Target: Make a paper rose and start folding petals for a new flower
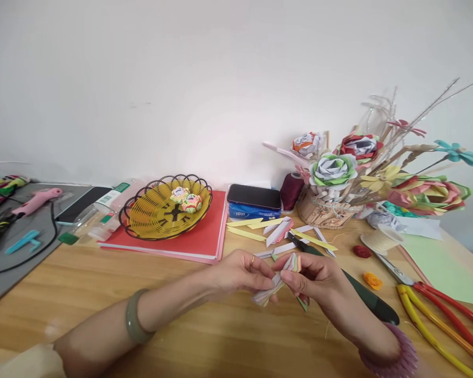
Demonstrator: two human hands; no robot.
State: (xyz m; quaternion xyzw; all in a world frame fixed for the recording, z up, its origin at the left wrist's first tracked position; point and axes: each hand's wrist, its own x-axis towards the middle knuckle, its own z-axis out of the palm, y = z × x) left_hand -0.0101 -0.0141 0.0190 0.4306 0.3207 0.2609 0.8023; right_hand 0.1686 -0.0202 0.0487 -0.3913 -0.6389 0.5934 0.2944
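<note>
Both hands meet over the wooden table (102,294), holding a bundle of folded paper strips (278,281) in pastel colours. My left hand (240,273), with a ring and a green bangle on the wrist, pinches the bundle's left side. My right hand (319,281), with a pink band on the wrist, grips its right end. Loose folded paper strips (278,231) in yellow, white and pink lie just beyond the hands.
A yellow wire basket (142,220) with two paper roses sits on a red folder (205,236). A woven basket of paper flowers (327,210) stands at the back right. Green-handled scissors (362,296), pliers (437,310), a thread spool (291,190) and a dark-lidded box (254,202) lie nearby.
</note>
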